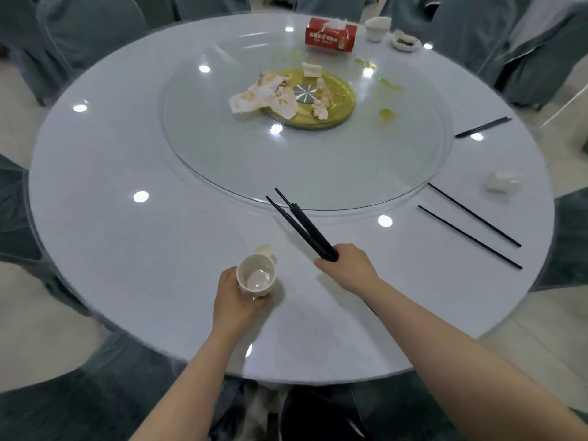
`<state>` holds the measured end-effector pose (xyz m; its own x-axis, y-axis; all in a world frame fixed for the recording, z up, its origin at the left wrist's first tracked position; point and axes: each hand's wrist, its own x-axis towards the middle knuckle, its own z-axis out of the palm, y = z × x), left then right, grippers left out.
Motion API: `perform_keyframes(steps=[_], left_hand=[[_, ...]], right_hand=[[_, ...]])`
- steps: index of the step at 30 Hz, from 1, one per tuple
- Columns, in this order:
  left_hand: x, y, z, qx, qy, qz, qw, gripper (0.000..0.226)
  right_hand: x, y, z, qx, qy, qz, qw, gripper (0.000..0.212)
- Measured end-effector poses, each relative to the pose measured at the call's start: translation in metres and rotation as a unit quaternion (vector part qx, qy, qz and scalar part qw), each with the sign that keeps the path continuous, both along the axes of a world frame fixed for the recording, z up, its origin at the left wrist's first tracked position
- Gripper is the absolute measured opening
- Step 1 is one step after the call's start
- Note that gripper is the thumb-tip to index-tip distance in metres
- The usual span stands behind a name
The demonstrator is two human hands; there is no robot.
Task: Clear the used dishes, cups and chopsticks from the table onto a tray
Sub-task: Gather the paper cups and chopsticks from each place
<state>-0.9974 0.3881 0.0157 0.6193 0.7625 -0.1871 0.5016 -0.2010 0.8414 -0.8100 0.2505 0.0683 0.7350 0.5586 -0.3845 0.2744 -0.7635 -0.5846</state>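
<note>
- Most of the table [105, 192] is bare of dishes, so you look well into the job; no tray is in view, so you cannot tell what is loaded.
- Around the turntable [222, 154], the landmark here, soiled napkins [264, 97] lie at its centre on the gold hub [337, 93], with a red tissue box [331, 38] at its far edge. Whether these count is a judgement; the task names only dishes, cups and chopsticks.
- Left to collect beyond its far right edge: a white cup [377, 28] and small dish [405, 41].
- To its right lies one pair of chopsticks [483, 127]; off its near right edge two loose sticks [471, 227] lie apart, with a crumpled white thing [502, 183] beside them.
- Your right hand [346, 265] is closed round a bundle of chopsticks [302, 227] pointing at its near edge.
- Your left hand [237, 297], nearer you than the turntable, wraps a white cup [256, 275], tilted, with something white inside.
</note>
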Motion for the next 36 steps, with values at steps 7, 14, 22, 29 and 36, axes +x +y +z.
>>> perform_keyframes(steps=[7,14,22,29,36], left_hand=[[-0.019,-0.005,0.031,0.01,-0.067,0.011,0.998,0.06],[-0.065,-0.021,0.066,-0.008,-0.131,-0.014,0.991,0.064],[-0.085,-0.074,0.106,-0.016,-0.186,-0.084,0.979,0.049],[-0.062,-0.153,0.152,-0.002,-0.238,-0.174,0.955,0.038],[0.007,-0.268,0.166,-0.023,-0.258,-0.177,0.949,0.036]], right_hand=[[-0.017,-0.031,0.016,-0.001,-0.009,-0.011,1.0,0.017],[-0.063,-0.081,0.034,-0.072,-0.131,0.042,0.988,0.01],[-0.11,-0.16,0.065,-0.252,-0.396,0.09,0.879,0.02],[-0.108,-0.255,0.099,-0.255,-0.414,0.027,0.873,0.026],[-0.069,-0.368,0.134,-0.251,-0.432,-0.005,0.866,0.024]])
